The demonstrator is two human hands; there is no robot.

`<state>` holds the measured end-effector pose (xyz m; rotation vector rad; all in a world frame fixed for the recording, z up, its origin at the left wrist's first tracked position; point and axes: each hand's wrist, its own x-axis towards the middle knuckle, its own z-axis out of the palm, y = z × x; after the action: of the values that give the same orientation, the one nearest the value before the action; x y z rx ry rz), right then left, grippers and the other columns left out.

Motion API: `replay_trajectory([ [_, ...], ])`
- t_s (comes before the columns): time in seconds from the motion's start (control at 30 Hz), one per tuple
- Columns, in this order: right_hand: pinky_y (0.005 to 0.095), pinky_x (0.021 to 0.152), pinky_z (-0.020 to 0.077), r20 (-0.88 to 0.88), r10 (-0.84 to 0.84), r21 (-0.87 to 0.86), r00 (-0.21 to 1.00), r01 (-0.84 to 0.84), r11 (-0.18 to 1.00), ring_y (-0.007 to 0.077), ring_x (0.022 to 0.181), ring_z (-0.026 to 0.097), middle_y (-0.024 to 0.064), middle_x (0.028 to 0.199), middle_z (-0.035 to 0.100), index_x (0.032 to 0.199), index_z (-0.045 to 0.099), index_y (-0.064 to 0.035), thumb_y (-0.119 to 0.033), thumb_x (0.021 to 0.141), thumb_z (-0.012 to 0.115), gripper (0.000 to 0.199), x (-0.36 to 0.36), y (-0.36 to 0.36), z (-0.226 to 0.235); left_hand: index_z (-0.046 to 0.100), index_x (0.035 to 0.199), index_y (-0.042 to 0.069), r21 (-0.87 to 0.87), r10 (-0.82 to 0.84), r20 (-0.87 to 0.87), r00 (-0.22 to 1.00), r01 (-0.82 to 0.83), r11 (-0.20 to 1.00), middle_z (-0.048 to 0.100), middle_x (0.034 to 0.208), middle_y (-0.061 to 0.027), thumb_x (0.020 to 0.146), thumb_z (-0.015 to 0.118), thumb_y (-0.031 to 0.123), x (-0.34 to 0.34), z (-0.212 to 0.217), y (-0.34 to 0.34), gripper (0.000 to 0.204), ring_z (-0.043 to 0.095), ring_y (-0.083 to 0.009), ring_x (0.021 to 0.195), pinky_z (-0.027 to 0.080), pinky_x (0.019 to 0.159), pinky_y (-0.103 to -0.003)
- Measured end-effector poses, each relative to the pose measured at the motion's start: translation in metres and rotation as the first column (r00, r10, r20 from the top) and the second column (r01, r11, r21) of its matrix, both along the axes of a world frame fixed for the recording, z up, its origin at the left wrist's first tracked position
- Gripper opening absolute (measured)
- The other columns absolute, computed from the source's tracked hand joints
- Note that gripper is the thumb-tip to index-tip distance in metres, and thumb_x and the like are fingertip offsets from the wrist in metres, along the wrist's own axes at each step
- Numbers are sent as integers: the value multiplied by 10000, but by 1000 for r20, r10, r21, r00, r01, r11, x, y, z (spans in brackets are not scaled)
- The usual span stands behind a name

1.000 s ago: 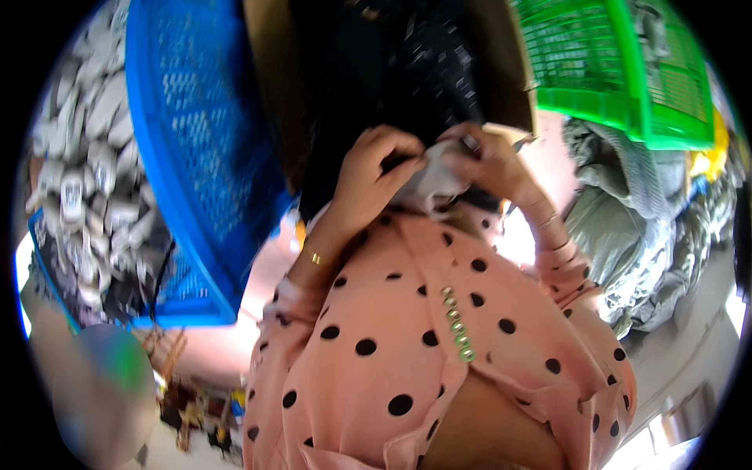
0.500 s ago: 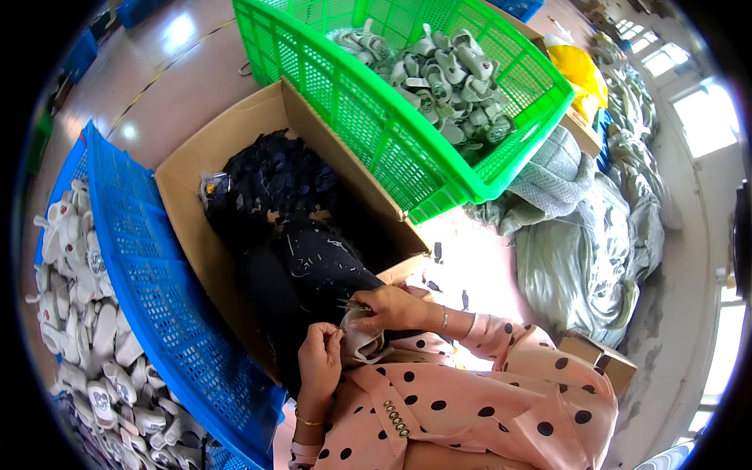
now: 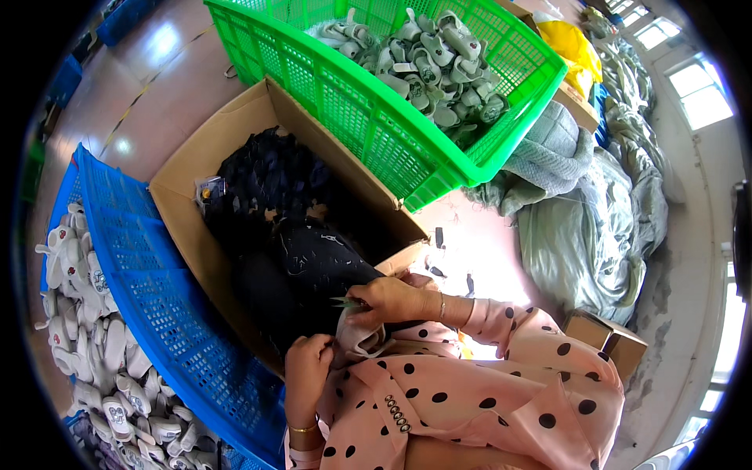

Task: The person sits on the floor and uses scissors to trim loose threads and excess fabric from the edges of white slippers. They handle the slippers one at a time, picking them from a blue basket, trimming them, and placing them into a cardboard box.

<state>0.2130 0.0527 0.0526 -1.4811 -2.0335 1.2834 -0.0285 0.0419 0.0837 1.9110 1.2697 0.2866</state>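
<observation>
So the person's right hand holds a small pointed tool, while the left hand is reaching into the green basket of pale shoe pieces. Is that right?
Not quite: the head view shows the left hand curled at the edge of a pale piece by the lap, not in the green basket. The rest stands.

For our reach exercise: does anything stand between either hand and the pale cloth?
Nothing visible does: the right hand, holding a pointed tool, touches the pale cloth, and the left hand is at its edge.
</observation>
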Motion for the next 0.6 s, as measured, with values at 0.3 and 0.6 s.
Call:
replay_trajectory([
  [0.3, 434, 643, 522, 113, -23, 45, 993, 18, 999, 385, 723, 657, 192, 770, 659, 974, 609, -45, -359, 829, 693, 355, 0, -2, -16, 544, 909, 45, -685, 574, 628, 526, 23, 728, 646, 911, -83, 1015, 490, 167, 10, -25, 17, 171, 474, -73, 643, 383, 549, -213],
  [0.6, 368, 594, 513, -12, -80, -28, 997, 80, 996, 352, 684, 666, 180, 737, 653, 1019, 594, -13, -318, 847, 722, 373, -8, -13, -20, 586, 781, 3, 82, 26, 123, 992, -36, 996, 537, 665, -77, 942, 610, 217, 10, -30, 0, 269, 496, -159, 585, 388, 526, -277],
])
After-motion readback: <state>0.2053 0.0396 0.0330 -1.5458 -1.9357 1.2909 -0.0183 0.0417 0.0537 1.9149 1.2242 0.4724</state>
